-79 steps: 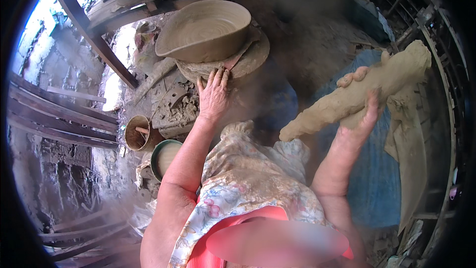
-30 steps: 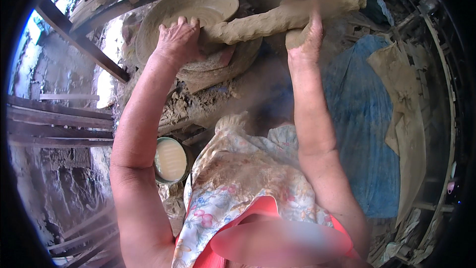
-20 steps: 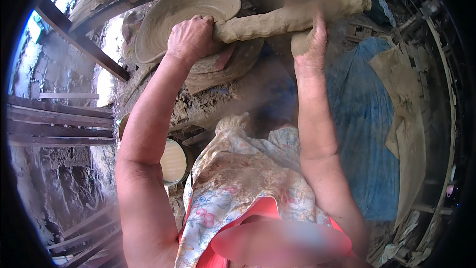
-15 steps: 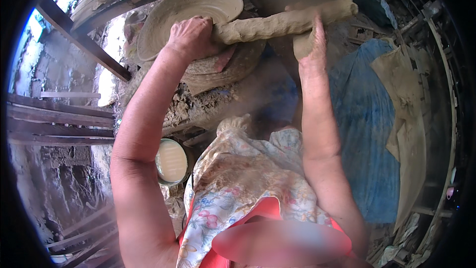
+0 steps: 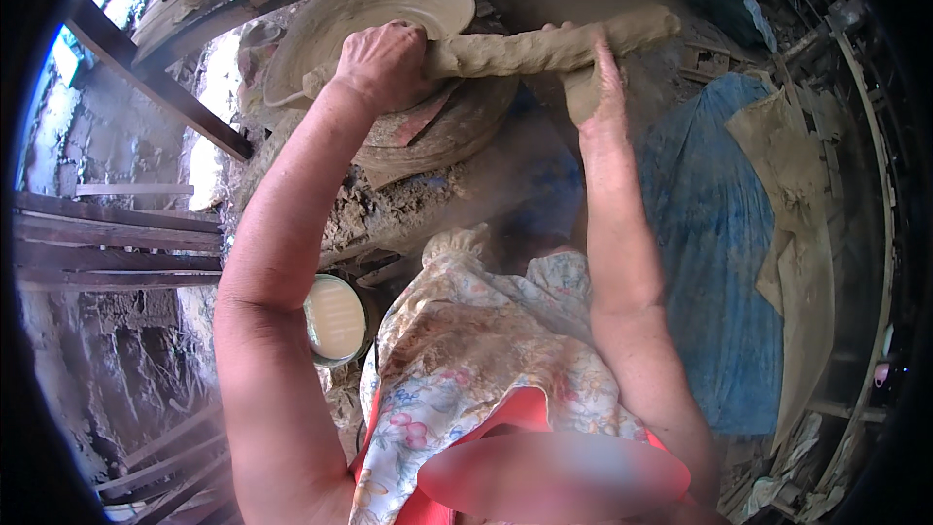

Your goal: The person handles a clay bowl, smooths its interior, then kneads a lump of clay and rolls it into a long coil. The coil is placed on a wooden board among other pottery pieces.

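Observation:
A thick, lumpy roll of wet grey-brown clay [image 5: 520,53] stretches sideways across the upper middle. My left hand [image 5: 387,60] is closed over its left part, at the near rim of a wide, shallow clay bowl [image 5: 408,2]. Left of that wrist, a short bit of clay shows against the rim. Farther right, my right hand [image 5: 595,83] holds the roll from below, the thumb side up along it and fingertips just showing behind. The roll's right end sticks out past this hand. Beneath the bowl is a round, clay-smeared support [image 5: 457,136].
A container of cloudy, pale liquid [image 5: 337,319] stands by my left elbow. Crumbly clay [image 5: 374,209] lies below the support. Blue cloth [image 5: 714,262] and tan sacking [image 5: 797,204] spread at the right. Wooden slats [image 5: 117,238] and a slanting beam [image 5: 155,78] are at the left.
The roll and my right hand have moved a little left, and the roll's right end sits slightly lower. A bit of clay now shows left of my left wrist.

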Demonstrator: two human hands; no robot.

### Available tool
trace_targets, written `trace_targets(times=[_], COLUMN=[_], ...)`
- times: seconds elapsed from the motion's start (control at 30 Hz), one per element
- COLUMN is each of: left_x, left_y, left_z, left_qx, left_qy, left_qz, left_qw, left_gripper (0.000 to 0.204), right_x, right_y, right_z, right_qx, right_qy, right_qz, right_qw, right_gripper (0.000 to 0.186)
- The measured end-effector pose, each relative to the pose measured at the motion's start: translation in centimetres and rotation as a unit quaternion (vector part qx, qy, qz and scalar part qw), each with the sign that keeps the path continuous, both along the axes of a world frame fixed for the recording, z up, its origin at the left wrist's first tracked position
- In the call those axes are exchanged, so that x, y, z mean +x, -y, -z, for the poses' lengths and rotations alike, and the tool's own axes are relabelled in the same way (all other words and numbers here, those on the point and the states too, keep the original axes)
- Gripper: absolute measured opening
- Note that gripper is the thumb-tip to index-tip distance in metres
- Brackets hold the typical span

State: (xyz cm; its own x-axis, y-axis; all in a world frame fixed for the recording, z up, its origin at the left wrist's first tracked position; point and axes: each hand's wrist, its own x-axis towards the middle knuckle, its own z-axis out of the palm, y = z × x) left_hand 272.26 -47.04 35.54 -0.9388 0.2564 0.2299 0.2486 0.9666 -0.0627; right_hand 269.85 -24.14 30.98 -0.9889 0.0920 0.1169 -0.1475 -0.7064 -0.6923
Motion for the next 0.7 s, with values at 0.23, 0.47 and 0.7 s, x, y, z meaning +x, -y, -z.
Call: trace_targets(times=[0.23, 0.47, 0.7], left_x=[-1.1, -1.7, -1.8], left_y=[-0.9, -0.6, -1.2], left_z=[1.0, 0.1, 0.1], left_qx=[0.015, 0.01, 0.003], left_qy=[-0.022, 0.052, 0.039], left_qz=[0.045, 0.001, 0.07], left_qw=[0.999, 0.999, 0.997], left_gripper=[0.04, 0.044, 0.053], right_x=[0.1, -1.3, -0.4], right_y=[0.4, 0.4, 1.2], right_z=[0.9, 1.4, 2.3], right_qx=[0.014, 0.0, 0.032], right_qy=[0.015, 0.051, 0.081], right_qz=[0.018, 0.061, 0.03], right_qw=[1.0, 0.997, 0.996], right_gripper=[0.036, 0.042, 0.047])
